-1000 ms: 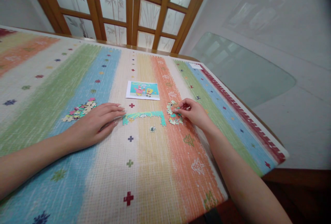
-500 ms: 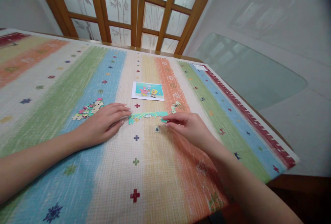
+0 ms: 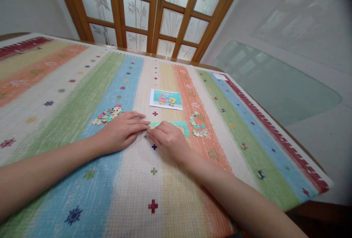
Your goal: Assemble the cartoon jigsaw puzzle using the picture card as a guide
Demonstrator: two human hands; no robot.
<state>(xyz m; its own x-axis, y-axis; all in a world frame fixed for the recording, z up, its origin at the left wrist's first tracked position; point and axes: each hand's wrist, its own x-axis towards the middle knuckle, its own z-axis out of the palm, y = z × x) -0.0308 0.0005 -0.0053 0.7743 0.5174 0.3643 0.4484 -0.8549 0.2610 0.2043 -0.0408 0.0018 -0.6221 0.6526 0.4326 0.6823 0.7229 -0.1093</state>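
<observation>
Teal puzzle strip [image 3: 180,125] flat on tabletop [image 3: 68,95], below reference picture [image 3: 166,99]. Left hand [image 3: 121,133] spread flat, fingertips at strip's left end. Right hand [image 3: 167,141] covers strip, fingers together, pressing down.

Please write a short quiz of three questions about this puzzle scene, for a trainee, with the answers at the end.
1. True or false: the reference picture lies on the far side of the joined teal puzzle strip from the person.
2. Which loose pile lies nearest the left hand?
A. the pile on the blue stripe
B. the pile on the orange stripe
C. a pile on the dark red border
3. Fill in: the fingertips of the right hand rest at the ____ end of the strip, by the person's own sides.

Key: 1 true; 2 A; 3 left. Both hands lie flat on the striped table mat. Whether the right hand pinches a piece cannot be told.
</observation>
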